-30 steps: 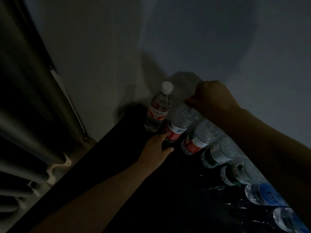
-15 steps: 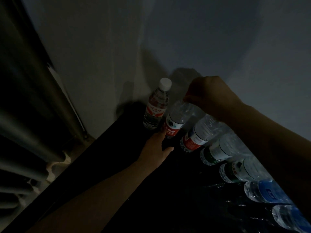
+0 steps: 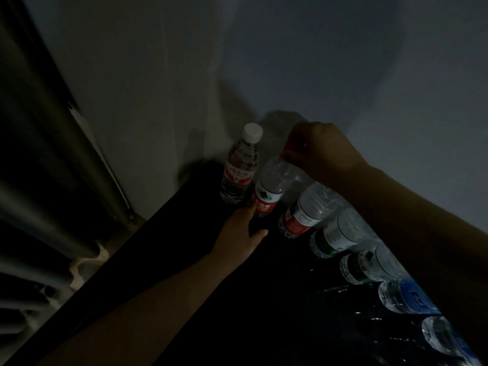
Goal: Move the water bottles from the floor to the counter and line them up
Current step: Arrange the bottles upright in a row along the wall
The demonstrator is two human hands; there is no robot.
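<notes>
Clear plastic bottle (image 3: 272, 187), red label

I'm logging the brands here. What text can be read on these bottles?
"SPRING": red label of the second bottle from the far end, under Chinese characters too blurred to read.
White-capped bottle: red script, unreadable.
Remaining bottles: labels too dark and blurred.

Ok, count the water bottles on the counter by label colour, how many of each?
Red-label bottles: 3
Green-label bottles: 2
Blue-label bottles: 2
Total: 7
</notes>
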